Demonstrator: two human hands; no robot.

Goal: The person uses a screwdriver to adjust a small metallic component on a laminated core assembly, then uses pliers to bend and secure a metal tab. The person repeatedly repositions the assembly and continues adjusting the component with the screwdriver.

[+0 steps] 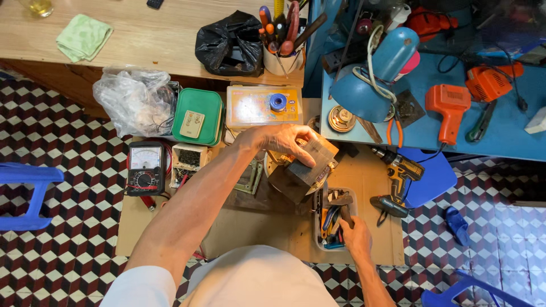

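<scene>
My left hand [289,140] grips a dark wooden block [307,166] from above and holds it tilted over the cardboard-covered work surface [364,187]. My right hand [356,234] reaches into a small clear tray of hand tools [333,219] just below the block, its fingers around a dark tool handle [343,206]. A round pale object lies partly hidden under the block.
An analog multimeter [145,167], a box of small parts [187,162], a green lidded box [198,116] and a yellow case [263,105] sit to the left. A cordless drill [398,173], blue desk lamp [369,74] and orange tool [449,108] are right. Blue stools flank the tiled floor.
</scene>
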